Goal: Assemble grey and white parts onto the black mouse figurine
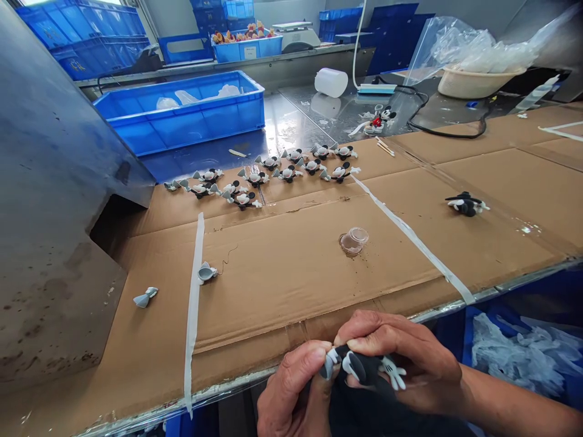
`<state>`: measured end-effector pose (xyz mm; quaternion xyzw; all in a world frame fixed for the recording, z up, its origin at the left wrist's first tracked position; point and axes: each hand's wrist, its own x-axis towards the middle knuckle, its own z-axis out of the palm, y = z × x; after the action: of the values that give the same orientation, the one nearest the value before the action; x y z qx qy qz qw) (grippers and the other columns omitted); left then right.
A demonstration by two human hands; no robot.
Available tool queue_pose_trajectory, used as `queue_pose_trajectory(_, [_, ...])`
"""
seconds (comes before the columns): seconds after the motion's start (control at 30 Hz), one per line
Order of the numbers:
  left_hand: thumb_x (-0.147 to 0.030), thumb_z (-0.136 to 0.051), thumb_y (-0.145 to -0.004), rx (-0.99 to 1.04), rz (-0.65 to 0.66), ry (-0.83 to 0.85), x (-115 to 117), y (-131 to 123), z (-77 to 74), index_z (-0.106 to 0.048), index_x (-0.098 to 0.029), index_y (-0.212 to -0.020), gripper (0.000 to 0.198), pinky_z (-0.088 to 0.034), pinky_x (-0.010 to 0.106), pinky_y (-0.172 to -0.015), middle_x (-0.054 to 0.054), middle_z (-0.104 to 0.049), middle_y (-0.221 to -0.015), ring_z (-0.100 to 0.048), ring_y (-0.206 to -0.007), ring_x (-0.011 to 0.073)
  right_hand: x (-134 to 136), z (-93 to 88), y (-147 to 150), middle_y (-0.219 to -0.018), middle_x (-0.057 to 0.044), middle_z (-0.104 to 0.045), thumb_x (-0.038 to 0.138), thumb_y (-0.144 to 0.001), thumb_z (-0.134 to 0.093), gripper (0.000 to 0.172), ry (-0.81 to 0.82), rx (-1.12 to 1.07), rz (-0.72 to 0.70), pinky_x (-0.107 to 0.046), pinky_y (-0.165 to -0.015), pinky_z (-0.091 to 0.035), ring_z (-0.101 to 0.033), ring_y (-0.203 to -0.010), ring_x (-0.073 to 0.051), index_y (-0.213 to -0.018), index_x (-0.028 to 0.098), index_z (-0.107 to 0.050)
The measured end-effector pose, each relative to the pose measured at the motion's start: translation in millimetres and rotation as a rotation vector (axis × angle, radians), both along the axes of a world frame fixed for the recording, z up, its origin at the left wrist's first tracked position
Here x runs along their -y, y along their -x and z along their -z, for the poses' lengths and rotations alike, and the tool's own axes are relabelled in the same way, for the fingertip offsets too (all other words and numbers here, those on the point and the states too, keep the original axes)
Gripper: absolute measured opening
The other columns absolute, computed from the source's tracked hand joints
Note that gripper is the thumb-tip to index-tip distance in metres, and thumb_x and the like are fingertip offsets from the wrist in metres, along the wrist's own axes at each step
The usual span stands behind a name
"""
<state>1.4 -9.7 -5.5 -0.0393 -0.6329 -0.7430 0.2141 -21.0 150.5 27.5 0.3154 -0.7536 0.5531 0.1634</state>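
At the front edge of the work surface, my right hand (pixel 410 343) is closed around a black-and-white Mickey Mouse toy part (pixel 370 366), whose white gloved hand sticks out between the fingers. My left hand (pixel 291 388) pinches a small grey-and-white piece (pixel 328 364) at the toy part's left end; whether the two are joined I cannot tell. Similar grey-and-white pieces lie on the cardboard: one (pixel 207 272) by the left tape strip, another (pixel 146 297) farther left. Several assembled toy parts (pixel 288 173) stand in rows toward the back. A single black-and-white part (pixel 467 204) lies at right.
A small clear cup (pixel 354 241) sits mid-cardboard. White tape strips (pixel 194 315) cross the board. Behind are a blue bin (pixel 182 124), a complete red-trousered figure (pixel 377 120), cotton swabs (pixel 385 146), a cable (pixel 449 130) and a beige basin (pixel 478 83). A metal housing (pixel 50 200) bounds the left.
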Motion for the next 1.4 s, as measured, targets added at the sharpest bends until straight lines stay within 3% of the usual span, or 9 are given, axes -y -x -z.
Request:
queue_pose_trajectory(0.9, [-0.021,-0.083,-0.087,-0.010,-0.027,-0.021,-2.2,1.8,-0.1,-0.080,-0.030,-0.102,0.018,-0.060,0.016,-0.080,-0.006,-0.082,-0.096,-0.076,-0.083,0.0103,-0.1,1.7,-2.6,-0.096,-0.010,-0.074,0.018,-0.096,-0.073,0.027,0.012,-0.002,0.013,-0.027,-0.071,-0.060,-0.072,-0.082,-0.017,-0.121,0.019,-0.063])
queue_pose_trajectory(1.1, [-0.022,-0.086,-0.082,-0.015,-0.041,0.001,0.3,3.5,-0.6,-0.082,-0.028,-0.098,0.017,-0.064,0.022,-0.071,0.000,-0.083,-0.091,-0.077,-0.077,0.0158,0.3,-2.2,-0.9,-0.094,-0.009,-0.075,0.018,-0.096,-0.073,0.026,-0.010,0.011,0.012,-0.027,-0.070,-0.061,-0.073,-0.081,-0.017,-0.120,0.021,-0.063])
queue_pose_trajectory(1.3, [-0.022,-0.083,-0.087,-0.012,-0.021,-0.031,-1.3,1.9,1.9,-0.081,-0.030,-0.102,0.016,-0.059,0.015,-0.080,-0.005,-0.082,-0.096,-0.076,-0.084,0.0101,-0.4,-1.4,-1.4,-0.095,-0.010,-0.074,0.017,-0.096,-0.074,0.026,0.000,0.008,0.011,-0.026,-0.070,-0.060,-0.072,-0.080,-0.017,-0.119,0.020,-0.063])
queue_pose_trajectory(1.4, [-0.021,-0.085,-0.084,-0.021,-0.038,-0.010,-0.9,2.6,1.9,-0.082,-0.028,-0.100,0.017,-0.063,0.019,-0.074,-0.001,-0.083,-0.094,-0.077,-0.080,0.0139,-0.4,-1.0,-1.6,-0.095,-0.010,-0.075,0.017,-0.096,-0.073,0.026,0.000,0.003,0.007,-0.027,-0.070,-0.061,-0.073,-0.081,-0.017,-0.119,0.020,-0.063])
